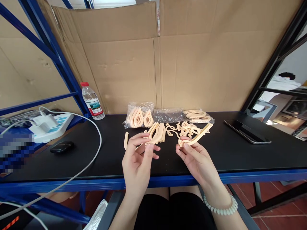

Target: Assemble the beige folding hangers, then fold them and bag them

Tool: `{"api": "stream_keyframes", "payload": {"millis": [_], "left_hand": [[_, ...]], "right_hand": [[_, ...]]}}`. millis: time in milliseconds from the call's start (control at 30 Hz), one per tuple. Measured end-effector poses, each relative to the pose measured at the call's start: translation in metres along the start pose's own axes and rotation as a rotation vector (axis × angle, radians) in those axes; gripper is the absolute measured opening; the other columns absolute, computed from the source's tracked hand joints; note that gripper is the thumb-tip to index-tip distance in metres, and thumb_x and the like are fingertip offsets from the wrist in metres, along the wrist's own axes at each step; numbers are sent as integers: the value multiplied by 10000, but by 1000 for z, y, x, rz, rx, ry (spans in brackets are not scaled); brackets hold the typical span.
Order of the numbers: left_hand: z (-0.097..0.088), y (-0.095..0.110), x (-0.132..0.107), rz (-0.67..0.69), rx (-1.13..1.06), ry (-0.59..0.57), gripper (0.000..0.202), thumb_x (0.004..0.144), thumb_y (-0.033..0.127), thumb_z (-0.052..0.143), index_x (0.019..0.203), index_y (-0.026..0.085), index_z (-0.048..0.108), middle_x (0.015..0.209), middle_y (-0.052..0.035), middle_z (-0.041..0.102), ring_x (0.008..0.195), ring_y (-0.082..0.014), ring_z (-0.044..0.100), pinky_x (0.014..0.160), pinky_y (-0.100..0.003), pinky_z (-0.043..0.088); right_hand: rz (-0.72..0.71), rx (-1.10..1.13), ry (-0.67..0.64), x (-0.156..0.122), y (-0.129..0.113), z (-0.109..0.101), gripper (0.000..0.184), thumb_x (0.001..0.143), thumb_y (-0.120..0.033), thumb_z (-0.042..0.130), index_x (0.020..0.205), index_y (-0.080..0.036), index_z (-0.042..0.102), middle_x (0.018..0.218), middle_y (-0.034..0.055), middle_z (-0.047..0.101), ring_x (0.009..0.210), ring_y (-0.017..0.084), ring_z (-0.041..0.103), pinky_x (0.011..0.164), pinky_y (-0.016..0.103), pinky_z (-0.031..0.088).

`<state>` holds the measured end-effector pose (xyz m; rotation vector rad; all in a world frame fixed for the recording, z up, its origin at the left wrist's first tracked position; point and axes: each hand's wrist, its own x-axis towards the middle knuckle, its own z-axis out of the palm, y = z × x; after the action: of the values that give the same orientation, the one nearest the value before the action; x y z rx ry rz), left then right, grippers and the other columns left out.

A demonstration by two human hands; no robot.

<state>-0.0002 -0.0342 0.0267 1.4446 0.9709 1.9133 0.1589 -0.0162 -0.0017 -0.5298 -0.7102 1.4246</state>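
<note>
In both hands (pixel 137 163) (pixel 196 159), above the black table (pixel 244 159), curved cream strips (pixel 157 136) (pixel 200 135), pinched thumb-to-finger

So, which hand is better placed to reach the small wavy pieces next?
Probably the right hand: the small wavy pieces lie just beyond it, while the left hand is farther left. The right holds a long pale piece, though, and might need freeing first.
</note>
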Motion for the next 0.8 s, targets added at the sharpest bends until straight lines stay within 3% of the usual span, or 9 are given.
{"api": "stream_keyframes", "payload": {"millis": [167, 267, 367, 500, 667, 800], "left_hand": [[14, -1, -12, 154, -76, -101, 74, 952, 177, 491, 1013, 207, 463, 1218, -98, 610, 857, -174, 724, 710, -337, 632], [15, -14, -15, 245, -62, -196, 158, 968, 126, 430, 1086, 230, 443, 1210, -77, 577, 906, -162, 714, 736, -333, 633], [14, -25, -15, 301, -67, -238, 214, 980, 117, 383, 1141, 248, 432, 1139, -46, 528, 826, -130, 716, 692, -307, 641], [15, -28, -13, 353, -13, -268, 224, 950, 101, 454, 1117, 244, 501, 1062, -22, 493, 787, -121, 705, 682, -296, 645], [16, -26, -11, 383, 256, -163, 176, 780, 101, 724, 918, 200, 678, 961, -25, 578, 837, -156, 678, 703, -265, 629], [17, -28, -10, 515, 441, -112, 235, 795, 38, 687, 961, 199, 726, 965, -39, 656, 873, -148, 675, 833, -277, 591]], "right_hand": [[-27, -72, -66, -3, 1, 3, 212, 734, -237, 796, 924, -211, 705, 868, 10, 682, 762, 133, 639, 744, 274, 546], [-73, -93, -102, -4, 2, 3, 131, 778, -230, 760, 883, -205, 684, 883, 20, 684, 752, 128, 625, 743, 270, 529], [-85, -111, -163, -5, 2, 1, 100, 807, -219, 737, 887, -207, 677, 891, 22, 683, 727, 111, 606, 738, 252, 515], [-90, -107, -229, -5, 2, -2, 80, 835, -217, 713, 908, -218, 681, 893, 11, 646, 755, 105, 589, 763, 243, 502], [-98, -95, -262, -5, 3, -2, 55, 860, -216, 688, 915, -221, 690, 882, 6, 609, 806, 106, 571, 784, 231, 496], [-153, -157, -216, -4, 5, -1, 67, 836, -208, 714, 902, -221, 709, 924, 7, 604, 859, 120, 596, 848, 259, 520]]}}
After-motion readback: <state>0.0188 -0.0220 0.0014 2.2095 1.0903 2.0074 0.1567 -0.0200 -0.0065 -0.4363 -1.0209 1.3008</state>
